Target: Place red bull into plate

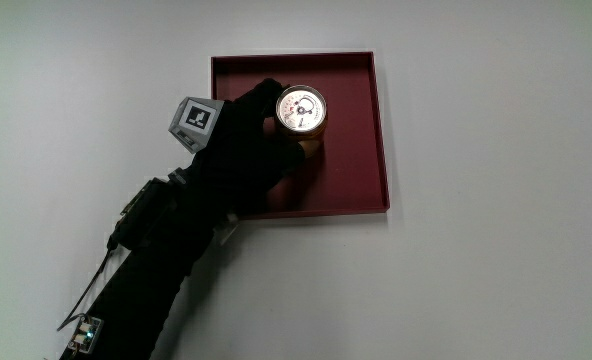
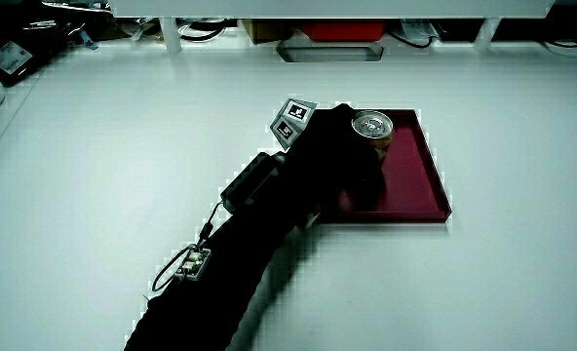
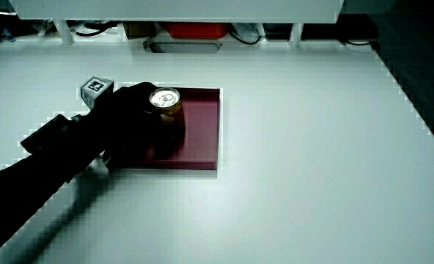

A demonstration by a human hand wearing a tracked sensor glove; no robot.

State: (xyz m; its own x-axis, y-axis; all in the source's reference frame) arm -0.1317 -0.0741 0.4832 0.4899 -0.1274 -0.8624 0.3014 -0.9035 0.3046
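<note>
The Red Bull can (image 1: 302,110) stands upright inside the dark red square plate (image 1: 356,130), its round silver top facing up. The gloved hand (image 1: 246,135) reaches over the plate's edge and its fingers wrap around the can's side. In both side views the can (image 2: 371,126) (image 3: 165,100) rises from the plate (image 2: 415,175) (image 3: 202,132) with the hand (image 2: 332,151) (image 3: 133,114) closed against it. The can's lower part is hidden by the fingers. The patterned cube (image 1: 195,121) sits on the hand's back.
The forearm (image 1: 156,260) carries a small device with wires and stretches from the plate toward the person. A low partition (image 2: 327,10) with boxes and cables under it runs along the table's edge farthest from the person.
</note>
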